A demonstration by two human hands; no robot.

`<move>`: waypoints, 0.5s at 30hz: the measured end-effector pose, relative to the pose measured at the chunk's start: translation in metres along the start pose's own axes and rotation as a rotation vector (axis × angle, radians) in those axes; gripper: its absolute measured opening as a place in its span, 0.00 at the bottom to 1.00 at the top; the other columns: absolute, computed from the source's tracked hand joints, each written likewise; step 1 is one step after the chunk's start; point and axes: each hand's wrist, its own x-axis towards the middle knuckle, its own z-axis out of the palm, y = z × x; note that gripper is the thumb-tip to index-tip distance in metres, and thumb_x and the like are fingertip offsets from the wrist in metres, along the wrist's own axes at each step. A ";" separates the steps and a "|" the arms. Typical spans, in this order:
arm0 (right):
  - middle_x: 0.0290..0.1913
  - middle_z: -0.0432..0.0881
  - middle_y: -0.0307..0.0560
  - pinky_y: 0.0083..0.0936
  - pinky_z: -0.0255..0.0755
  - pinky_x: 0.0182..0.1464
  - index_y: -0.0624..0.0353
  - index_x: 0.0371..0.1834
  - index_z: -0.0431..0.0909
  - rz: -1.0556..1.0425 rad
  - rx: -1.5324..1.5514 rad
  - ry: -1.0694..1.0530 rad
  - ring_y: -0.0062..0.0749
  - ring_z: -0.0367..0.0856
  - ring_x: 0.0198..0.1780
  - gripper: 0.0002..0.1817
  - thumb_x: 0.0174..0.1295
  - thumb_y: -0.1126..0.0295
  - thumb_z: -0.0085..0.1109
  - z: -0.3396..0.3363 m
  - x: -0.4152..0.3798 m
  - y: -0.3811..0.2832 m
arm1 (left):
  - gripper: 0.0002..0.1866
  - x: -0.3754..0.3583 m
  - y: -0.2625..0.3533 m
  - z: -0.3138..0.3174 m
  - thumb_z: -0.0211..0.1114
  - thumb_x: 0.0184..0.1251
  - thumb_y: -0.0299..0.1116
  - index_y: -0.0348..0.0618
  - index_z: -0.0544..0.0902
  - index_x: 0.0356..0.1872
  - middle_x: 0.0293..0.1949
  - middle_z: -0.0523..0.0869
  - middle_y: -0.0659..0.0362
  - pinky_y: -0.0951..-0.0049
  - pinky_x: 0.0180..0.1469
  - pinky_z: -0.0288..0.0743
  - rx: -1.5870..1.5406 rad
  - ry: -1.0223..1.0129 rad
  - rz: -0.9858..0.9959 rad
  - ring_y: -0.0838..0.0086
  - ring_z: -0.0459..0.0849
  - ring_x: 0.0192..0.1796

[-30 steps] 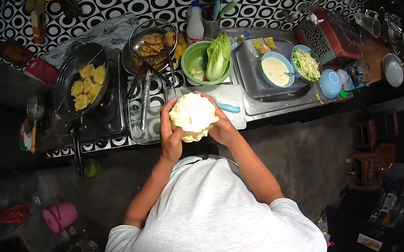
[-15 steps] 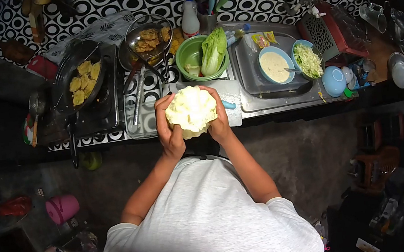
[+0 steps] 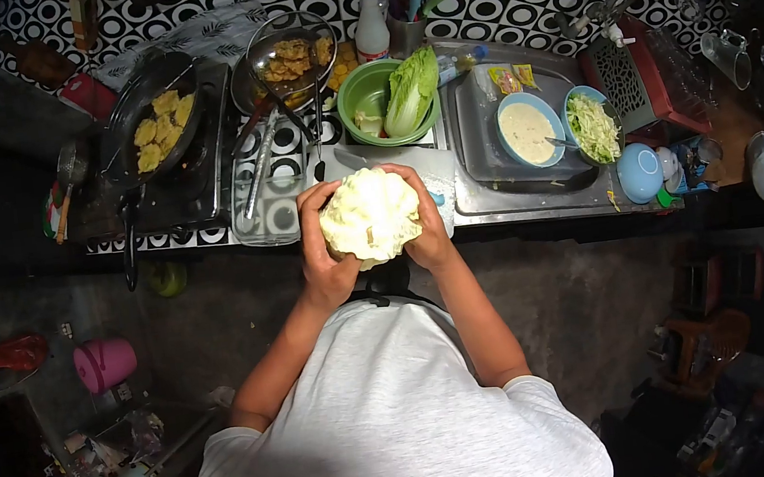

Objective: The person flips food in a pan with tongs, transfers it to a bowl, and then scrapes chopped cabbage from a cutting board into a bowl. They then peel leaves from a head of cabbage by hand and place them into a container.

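Between my two hands is a pale yellow-green head of cabbage [image 3: 370, 216] with a crinkled surface, partly washed out by light. My left hand [image 3: 323, 255] wraps its left side, while my right hand [image 3: 427, 224] grips the right side. It is held in front of the counter edge. Just beyond it lies a white cutting board [image 3: 435, 165] with a knife [image 3: 352, 157], whose blue handle is partly hidden by my right hand. A green bowl [image 3: 350, 82] behind the board contains a leafy napa cabbage [image 3: 411, 94] and a small pale piece.
Left, a frying pan [image 3: 121, 141] of fritters sits on the stove, beside a strainer [image 3: 262, 50] of fried pieces. A glass dish [image 3: 244, 226] stands near the counter edge. Rightward are a batter bowl [image 3: 509, 134], a bowl of shredded cabbage [image 3: 593, 125] and a blue bowl [image 3: 638, 172].
The cabbage appears turned slightly in my hands, showing more crinkled folds. Both hands keep their hold on it. The whole view has shifted a little.
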 end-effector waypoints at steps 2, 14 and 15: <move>0.64 0.70 0.46 0.28 0.64 0.69 0.63 0.68 0.64 -0.022 -0.057 0.012 0.30 0.70 0.67 0.36 0.59 0.62 0.66 -0.002 -0.002 -0.002 | 0.34 -0.003 0.000 0.005 0.63 0.52 0.29 0.32 0.67 0.64 0.60 0.67 0.49 0.65 0.69 0.62 0.000 0.017 -0.005 0.61 0.69 0.63; 0.66 0.71 0.48 0.27 0.65 0.68 0.64 0.68 0.64 -0.098 -0.094 0.036 0.29 0.72 0.66 0.34 0.59 0.68 0.67 -0.011 -0.012 -0.017 | 0.35 -0.011 0.006 0.034 0.65 0.59 0.43 0.32 0.67 0.63 0.59 0.69 0.48 0.63 0.68 0.61 0.036 0.093 0.041 0.61 0.69 0.63; 0.67 0.71 0.48 0.27 0.65 0.68 0.64 0.68 0.65 -0.103 -0.119 0.046 0.29 0.72 0.66 0.34 0.59 0.69 0.67 -0.012 -0.013 -0.017 | 0.35 -0.011 0.006 0.035 0.65 0.59 0.42 0.33 0.67 0.63 0.59 0.69 0.48 0.63 0.68 0.61 0.041 0.092 0.049 0.61 0.69 0.63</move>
